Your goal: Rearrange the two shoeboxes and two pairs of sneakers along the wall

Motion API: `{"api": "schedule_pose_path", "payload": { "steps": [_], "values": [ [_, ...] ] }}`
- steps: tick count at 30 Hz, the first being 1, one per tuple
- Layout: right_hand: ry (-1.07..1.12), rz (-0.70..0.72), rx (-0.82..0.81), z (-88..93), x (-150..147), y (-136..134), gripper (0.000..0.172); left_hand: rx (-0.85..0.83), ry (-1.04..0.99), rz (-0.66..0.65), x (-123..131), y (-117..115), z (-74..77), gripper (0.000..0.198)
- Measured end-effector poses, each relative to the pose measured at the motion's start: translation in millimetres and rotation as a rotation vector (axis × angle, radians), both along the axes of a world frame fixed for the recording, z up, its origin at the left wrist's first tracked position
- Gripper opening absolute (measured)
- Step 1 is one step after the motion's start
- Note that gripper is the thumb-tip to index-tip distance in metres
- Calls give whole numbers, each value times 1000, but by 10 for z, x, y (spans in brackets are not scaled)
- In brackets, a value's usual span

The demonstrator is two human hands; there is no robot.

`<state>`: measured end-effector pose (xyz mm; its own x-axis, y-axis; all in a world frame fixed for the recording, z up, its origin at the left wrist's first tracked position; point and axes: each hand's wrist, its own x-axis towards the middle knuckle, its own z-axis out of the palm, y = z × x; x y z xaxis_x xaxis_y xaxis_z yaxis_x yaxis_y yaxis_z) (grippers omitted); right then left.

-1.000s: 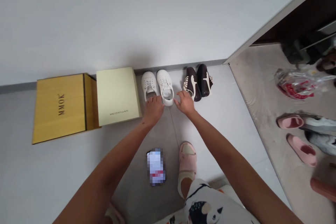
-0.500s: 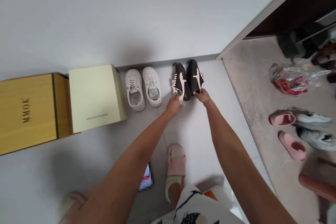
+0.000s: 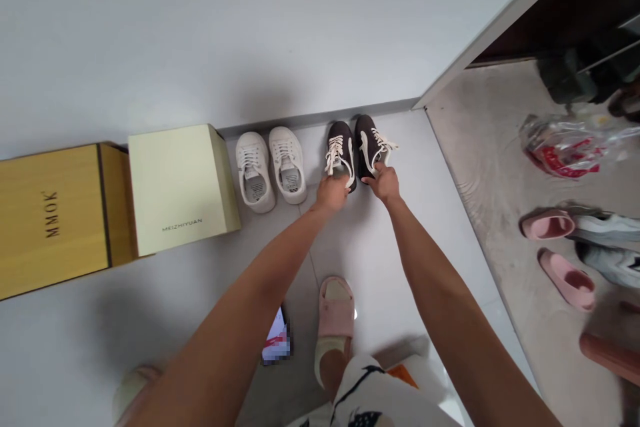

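A pair of dark brown sneakers with white laces and white side stripes stands against the skirting board. My left hand (image 3: 333,193) is shut on the heel of the left sneaker (image 3: 340,155). My right hand (image 3: 384,183) grips the heel of the right sneaker (image 3: 370,140). Their toes point at the wall. Just left of them stands a pair of white sneakers (image 3: 271,167), untouched, with grey insoles showing.
A pale green MEIZHIYUAN box (image 3: 180,190) and a golden MMOK box (image 3: 50,217) stand left along the wall. A phone (image 3: 277,340) lies near my pink slipper (image 3: 336,310). Right, past a floor edge, lie a plastic bag (image 3: 573,147) and pink slippers (image 3: 567,279).
The dark sneakers have rolled from tilted outward to upright, laces now on top. My hands moved from beside them onto their heels. The view has shifted right since the oldest frame.
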<state>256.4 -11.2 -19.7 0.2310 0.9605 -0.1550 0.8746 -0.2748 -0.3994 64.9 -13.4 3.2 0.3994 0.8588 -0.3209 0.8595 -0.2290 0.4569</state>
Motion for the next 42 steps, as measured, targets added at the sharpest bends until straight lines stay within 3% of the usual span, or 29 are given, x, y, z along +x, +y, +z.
{"api": "schedule_pose_path", "payload": {
  "steps": [6, 14, 27, 42],
  "values": [
    [-229, 161, -109, 150, -200, -28, 34, 9, 150, -21, 95, 103, 216, 31],
    [-313, 275, -129, 233, -455, 31, 29, 2, 217, -20, 11, 163, 311, 32],
    [-323, 308, -180, 231, -644, 84, 25, 23, 247, -53, -53, 202, 286, 31],
    [-325, 298, -214, 179, -721, 96, 27, 52, 257, -97, -115, 143, 87, 37]
  ]
}}
